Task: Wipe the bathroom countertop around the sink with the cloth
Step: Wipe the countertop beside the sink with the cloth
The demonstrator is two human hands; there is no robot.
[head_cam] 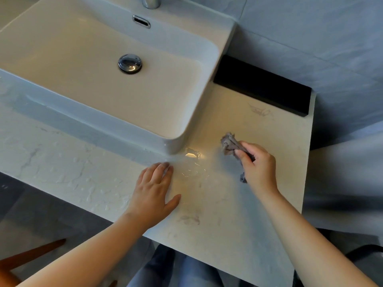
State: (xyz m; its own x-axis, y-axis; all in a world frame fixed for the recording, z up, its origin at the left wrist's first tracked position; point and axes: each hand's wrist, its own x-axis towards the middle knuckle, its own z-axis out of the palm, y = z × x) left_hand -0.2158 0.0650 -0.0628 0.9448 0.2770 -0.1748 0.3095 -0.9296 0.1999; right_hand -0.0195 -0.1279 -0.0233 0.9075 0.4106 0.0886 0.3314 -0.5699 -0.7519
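The crumpled grey cloth [229, 142] was bunched up in the right hand [259, 166], fingers and thumb curled round it. Most of the wad stuck out past the fingertips and a scrap poked out under the palm. It was down at the pale marble-look stone countertop [238, 224], though I couldn't tell if it actually touched. Just left of that hand sat a shiny puddle of water [192, 162], by the corner of the white rectangular ceramic sink [176, 112]. The left hand [153, 195] lay flat on the countertop, fingers straight, tips right at the puddle's edge. More droplets [83, 183] were scattered left of it. Beyond the right hand, a long black block [263, 85] sat against the grey tiled wall [310, 38].
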